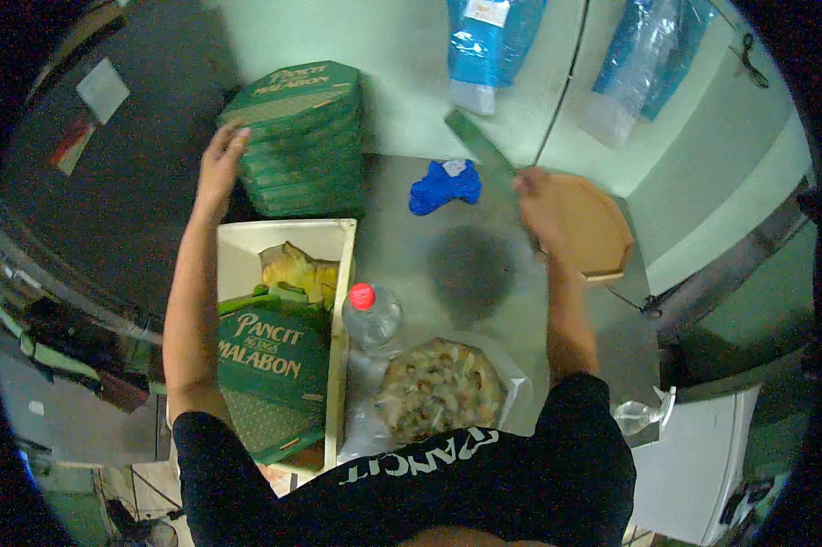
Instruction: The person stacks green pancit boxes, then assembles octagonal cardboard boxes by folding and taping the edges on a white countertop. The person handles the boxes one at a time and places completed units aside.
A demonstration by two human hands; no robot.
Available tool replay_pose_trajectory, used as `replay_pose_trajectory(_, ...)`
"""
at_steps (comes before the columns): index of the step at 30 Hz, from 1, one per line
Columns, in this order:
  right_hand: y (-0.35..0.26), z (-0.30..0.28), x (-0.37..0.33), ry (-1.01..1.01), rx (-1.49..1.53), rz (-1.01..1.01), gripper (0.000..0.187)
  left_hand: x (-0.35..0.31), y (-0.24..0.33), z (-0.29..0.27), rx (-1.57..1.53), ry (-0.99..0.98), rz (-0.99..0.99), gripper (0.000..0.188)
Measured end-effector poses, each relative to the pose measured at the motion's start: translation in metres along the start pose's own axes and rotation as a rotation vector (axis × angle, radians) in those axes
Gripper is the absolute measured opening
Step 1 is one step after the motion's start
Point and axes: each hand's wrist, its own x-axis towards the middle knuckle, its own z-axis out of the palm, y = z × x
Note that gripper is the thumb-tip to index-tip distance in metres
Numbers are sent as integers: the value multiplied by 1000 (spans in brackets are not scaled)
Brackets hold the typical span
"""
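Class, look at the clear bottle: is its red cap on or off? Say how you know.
On: the red cap sits over the mouth of the clear bottle.

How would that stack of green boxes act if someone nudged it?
The stack of green boxes might shift or topple, being piled several high. It may be light for its size, since the boxes look like thin cardboard. Their flat panels suggest moderate stiffness, though squeezing could dent them.

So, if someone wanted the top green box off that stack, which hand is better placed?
Probably the left hand: it is at the left edge of the green box stack. The right hand is farther off and, though blurred, appears to grip a flat green piece.
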Motion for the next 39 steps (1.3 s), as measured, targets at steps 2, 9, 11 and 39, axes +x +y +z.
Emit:
replay_pose_trajectory(2,-36,-53,15,-51,740,310,28,-5,8,7,17,-165,-29,53)
replay_pose_trajectory(9,-126,-39,74,-214,2009,144,28,-20,36,62,-526,-379,-388,69)
replay_pose_trajectory(11,-142,-15,89,-264,2123,53,29,-16,43,66,-745,-217,-282,61)
replay_pose_trajectory(39,-210,215,218,-258,893,444,48,130,-78,-35,-180,319,-98,64)
